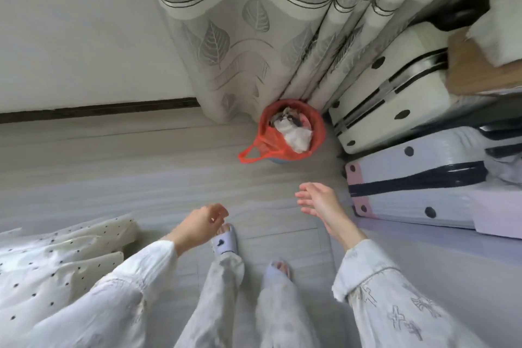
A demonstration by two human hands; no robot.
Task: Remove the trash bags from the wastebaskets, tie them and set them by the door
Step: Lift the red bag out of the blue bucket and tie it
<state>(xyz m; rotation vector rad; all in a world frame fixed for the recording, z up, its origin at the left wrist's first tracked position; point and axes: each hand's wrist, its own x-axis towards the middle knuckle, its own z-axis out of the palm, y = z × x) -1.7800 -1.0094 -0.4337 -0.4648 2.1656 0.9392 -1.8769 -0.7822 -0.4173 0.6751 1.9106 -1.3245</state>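
A red-orange plastic trash bag (319,133) lines a small wastebasket (278,161) that stands on the floor in the corner below the curtain. The bag holds crumpled white paper and other rubbish, and one handle loop (248,154) hangs out to the left. Only a sliver of the bluish basket shows under the bag. My left hand (202,224) hovers above the floor with its fingers loosely curled and nothing in it. My right hand (317,199) reaches forward with its fingers spread, well short of the bag. Neither hand touches the bag.
A leaf-patterned curtain (240,37) hangs behind the basket. Two suitcases (395,99) lie stacked at the right, with boxes (480,65) on top. A dotted bedsheet (56,257) is at the lower left. My slippered feet (226,240) stand on the grey wood-look floor (113,164).
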